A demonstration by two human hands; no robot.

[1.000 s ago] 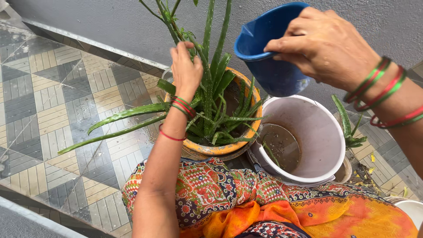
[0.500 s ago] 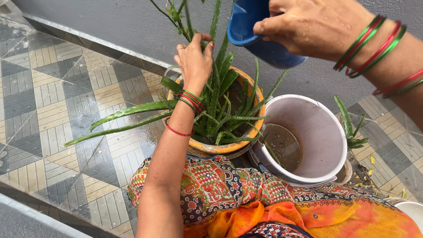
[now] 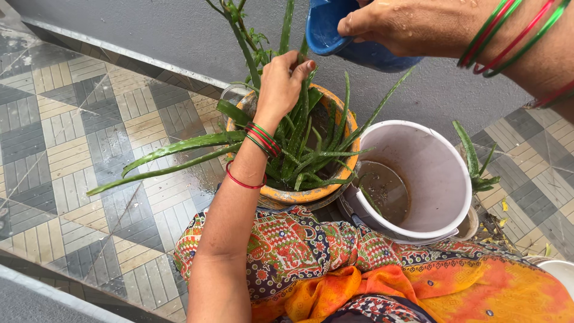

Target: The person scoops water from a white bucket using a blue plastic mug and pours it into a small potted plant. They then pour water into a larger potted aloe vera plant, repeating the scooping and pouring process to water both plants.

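Observation:
An aloe plant [image 3: 299, 149] with long green leaves grows in an orange pot [image 3: 302, 196] on the tiled floor. My left hand [image 3: 281, 87] reaches into the plant and grips several upright leaves near their middle. My right hand [image 3: 412, 27], wet, holds a blue mug [image 3: 326, 30] tilted above the plant at the top of the view. Red and green bangles ring both wrists.
A white bucket [image 3: 439, 179] with a little muddy water stands right of the pot, against my patterned orange skirt [image 3: 371, 269]. A smaller aloe [image 3: 475, 170] sits behind the bucket. A grey wall [image 3: 149, 30] runs along the back; patterned floor tiles [image 3: 66, 143] spread to the left.
My right hand has carried the blue mug left and up, over the aloe. My left hand has shifted right, gathering the upright leaves.

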